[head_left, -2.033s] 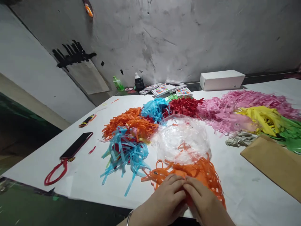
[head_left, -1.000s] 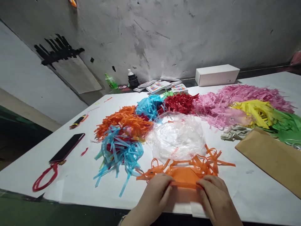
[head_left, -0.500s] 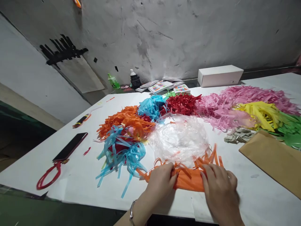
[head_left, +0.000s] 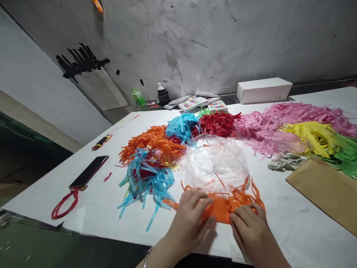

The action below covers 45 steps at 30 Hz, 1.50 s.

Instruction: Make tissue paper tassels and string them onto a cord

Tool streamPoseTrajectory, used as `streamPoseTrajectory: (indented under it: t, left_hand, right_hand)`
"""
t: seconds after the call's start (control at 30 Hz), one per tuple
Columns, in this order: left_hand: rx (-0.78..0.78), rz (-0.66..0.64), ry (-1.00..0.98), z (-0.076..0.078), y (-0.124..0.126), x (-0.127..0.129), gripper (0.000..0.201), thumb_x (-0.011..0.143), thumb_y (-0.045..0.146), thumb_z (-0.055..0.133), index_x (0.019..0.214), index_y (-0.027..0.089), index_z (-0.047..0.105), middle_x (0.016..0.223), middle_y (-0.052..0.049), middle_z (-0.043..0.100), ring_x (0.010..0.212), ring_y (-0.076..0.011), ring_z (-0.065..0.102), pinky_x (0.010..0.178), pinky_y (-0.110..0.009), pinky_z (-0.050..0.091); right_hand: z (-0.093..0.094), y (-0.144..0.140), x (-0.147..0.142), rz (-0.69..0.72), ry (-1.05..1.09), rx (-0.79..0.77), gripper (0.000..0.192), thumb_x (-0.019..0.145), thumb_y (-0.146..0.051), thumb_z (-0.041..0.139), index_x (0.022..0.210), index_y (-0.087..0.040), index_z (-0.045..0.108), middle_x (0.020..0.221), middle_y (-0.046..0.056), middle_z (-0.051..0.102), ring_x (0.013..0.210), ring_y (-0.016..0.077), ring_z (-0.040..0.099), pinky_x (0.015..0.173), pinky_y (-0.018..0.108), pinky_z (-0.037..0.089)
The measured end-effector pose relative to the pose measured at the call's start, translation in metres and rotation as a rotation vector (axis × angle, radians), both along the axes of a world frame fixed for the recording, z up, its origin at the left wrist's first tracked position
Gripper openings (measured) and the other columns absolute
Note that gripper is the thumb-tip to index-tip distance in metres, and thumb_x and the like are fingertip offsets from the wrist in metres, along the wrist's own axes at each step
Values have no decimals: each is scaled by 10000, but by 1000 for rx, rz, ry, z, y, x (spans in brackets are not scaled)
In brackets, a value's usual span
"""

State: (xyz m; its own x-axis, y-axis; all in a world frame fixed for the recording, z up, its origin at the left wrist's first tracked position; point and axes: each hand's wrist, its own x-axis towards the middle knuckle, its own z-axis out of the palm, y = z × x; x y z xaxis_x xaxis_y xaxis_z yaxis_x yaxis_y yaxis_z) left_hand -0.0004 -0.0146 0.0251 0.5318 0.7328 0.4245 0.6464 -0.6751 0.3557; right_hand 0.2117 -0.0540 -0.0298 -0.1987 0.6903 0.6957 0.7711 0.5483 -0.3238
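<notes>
An orange fringed tissue paper piece lies near the front edge of the white table. My left hand presses and pinches its left part. My right hand grips its right part, fingers curled on the paper. The orange fringe strips fan out away from me, touching a heap of clear plastic bags just behind.
Piles of shredded paper lie behind: blue, orange, red, pink, yellow, green. A brown envelope lies at right, a phone with red cord at left, a white box and cards by the wall.
My hands spread the orange paper wide, then drew together, bunching it between them. The fringe now points away from me toward the plastic.
</notes>
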Motion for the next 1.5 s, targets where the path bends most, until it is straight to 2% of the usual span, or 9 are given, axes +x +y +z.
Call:
streamPoseTrajectory:
  t: [0.3,0.4,0.53,0.77,0.93,1.13,1.27,1.37,1.5]
  left_hand:
    - [-4,-103,144,-19,6,8,108,926,122,548,860,185,606,889,-34,651,895,-230,554,902,-445,395]
    - [-34,-104,130,-18,6,5,115,915,107,535,857,188,594,881,-32,645,875,-223,551,874,-425,403]
    - [-75,-101,87,-18,4,3,141,912,86,510,887,197,593,928,-36,656,902,-222,557,876,-408,408]
    - [-98,-100,95,-20,4,7,148,871,82,528,902,202,609,925,-41,666,904,-227,564,879,-406,421]
    - [-122,-34,171,-16,17,-11,195,771,42,529,849,200,612,905,-45,678,875,-232,593,865,-423,439]
    - [-95,286,-21,17,26,-61,350,767,58,460,1043,212,611,1142,-93,646,1084,-272,606,913,-434,490]
    - [-28,67,-9,24,-3,-36,416,847,96,524,1232,250,559,1287,-92,584,1202,-263,540,997,-413,463]
    - [-26,-161,104,5,-20,3,352,856,104,580,1188,219,587,1163,-78,655,1071,-248,574,1027,-441,403]
    - [-46,-174,108,-21,-21,25,148,917,98,529,943,205,627,900,-32,676,843,-199,572,890,-403,404]
  right_hand:
    - [6,-3,-6,-65,-2,-39,373,1022,-490,408,1008,-240,684,854,29,694,804,205,622,964,444,327]
    - [4,-1,1,-309,-62,-82,493,1018,-549,328,1041,-217,691,985,110,712,917,280,633,976,538,334]
    - [12,-3,23,-658,-193,-5,329,1012,-349,446,1131,-123,653,1276,226,631,1111,381,606,999,657,331]
    - [11,-5,2,52,-251,178,302,944,-103,466,1169,-95,668,1158,124,722,1147,252,635,996,402,494]
    - [-14,5,-11,-54,-184,201,367,934,-1,373,996,-104,719,1047,121,753,1015,232,690,900,365,548]
    - [0,-2,6,-30,-209,160,324,915,10,413,1027,-52,711,1060,170,738,986,242,704,872,358,576]
    - [10,-4,6,-16,-236,195,314,904,9,421,1012,-59,707,1035,157,747,964,242,708,858,357,571]
    - [10,-8,4,35,-267,218,330,922,-7,397,1042,-78,697,1057,129,751,1013,235,692,905,356,537]
    - [4,-16,12,59,-210,158,355,971,-46,350,1039,-131,687,1031,79,749,1010,210,668,939,356,483]
